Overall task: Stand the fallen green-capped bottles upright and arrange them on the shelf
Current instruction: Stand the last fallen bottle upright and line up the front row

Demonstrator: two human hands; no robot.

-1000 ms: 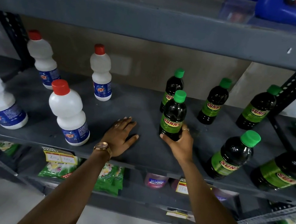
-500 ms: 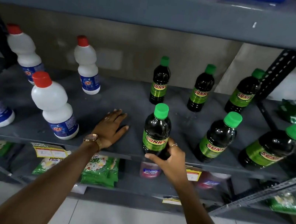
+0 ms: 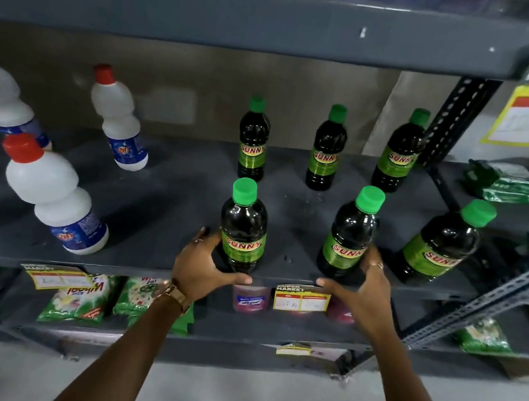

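Both hands on front-row bottles, shelf [image 3: 149,216] edge.
I see L hand [image 3: 202,268] gripping left front bottle [image 3: 243,228]; R hand [image 3: 363,289] gripping middle front bottle [image 3: 349,238].

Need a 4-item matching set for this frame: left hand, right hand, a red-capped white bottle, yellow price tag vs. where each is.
Things:
1. left hand
2. right hand
3. nearest red-capped white plastic bottle
4. yellow price tag

Places:
A. on the grey shelf's front edge
B. around the front-left green-capped dark bottle
C. left of the green-capped bottles
D. around the front-middle green-capped dark bottle

Pairs: 1-B, 2-D, 3-C, 4-A
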